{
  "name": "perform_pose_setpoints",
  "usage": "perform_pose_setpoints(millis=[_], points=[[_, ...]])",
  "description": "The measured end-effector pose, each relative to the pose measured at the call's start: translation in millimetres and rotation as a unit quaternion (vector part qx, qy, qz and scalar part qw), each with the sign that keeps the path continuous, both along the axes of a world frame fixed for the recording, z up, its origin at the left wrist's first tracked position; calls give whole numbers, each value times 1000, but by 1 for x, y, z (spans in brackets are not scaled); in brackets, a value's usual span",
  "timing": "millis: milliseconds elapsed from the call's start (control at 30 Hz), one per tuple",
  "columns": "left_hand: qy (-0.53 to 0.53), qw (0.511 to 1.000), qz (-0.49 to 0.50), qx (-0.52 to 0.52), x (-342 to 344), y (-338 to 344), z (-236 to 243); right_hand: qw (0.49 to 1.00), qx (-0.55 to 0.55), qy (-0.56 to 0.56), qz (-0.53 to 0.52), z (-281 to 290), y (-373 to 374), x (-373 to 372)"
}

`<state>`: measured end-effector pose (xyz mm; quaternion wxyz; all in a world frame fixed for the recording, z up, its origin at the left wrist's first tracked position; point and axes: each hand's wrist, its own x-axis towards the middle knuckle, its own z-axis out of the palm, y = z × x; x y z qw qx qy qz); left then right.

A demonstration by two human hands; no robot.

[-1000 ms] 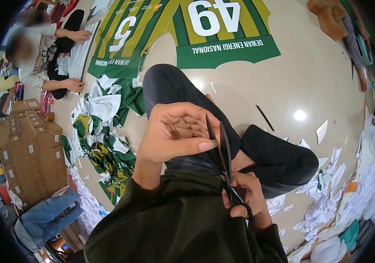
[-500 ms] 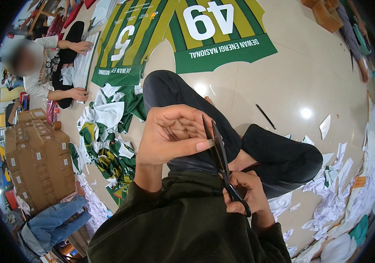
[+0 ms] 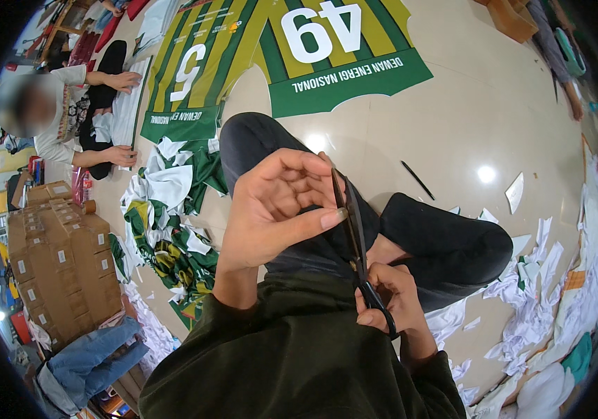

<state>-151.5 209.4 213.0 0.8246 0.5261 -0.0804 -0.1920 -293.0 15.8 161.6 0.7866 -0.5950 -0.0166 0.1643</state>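
My right hand (image 3: 395,297) is closed round the black handles of a pair of scissors (image 3: 357,237), held above my lap. The dark blades point away from me and stand slightly apart. Beside them is my left hand (image 3: 274,199), palm towards me, its fingers loosely bent and a gap between them and the thumb. The left thumb tip lies at the edge of a blade, and the forefinger tip is near the scissors' points. I see no cloth between the blades.
Green striped jersey panels (image 3: 351,94) lie on the tiled floor ahead. Fabric scraps (image 3: 173,230) heap on my left, white cuttings (image 3: 522,300) on my right. A black pen-like stick (image 3: 418,179) lies beyond my knee. Cardboard boxes (image 3: 68,265) stand left; another person (image 3: 68,115) handles white sheets.
My left hand has shifted slightly up, with its thumb still by the blades. The scissors have tilted a little more upright and their blades look slightly wider apart.
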Motion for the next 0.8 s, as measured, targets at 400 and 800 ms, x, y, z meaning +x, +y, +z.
perform_pose_setpoints(millis=[400,800], points=[[69,994,-79,43,7,-12,-3,996,-60,-43,-52,-11,-4,-18],[104,981,-165,14,16,-35,-25,990,-29,36,-136,-24,-7,-48]])
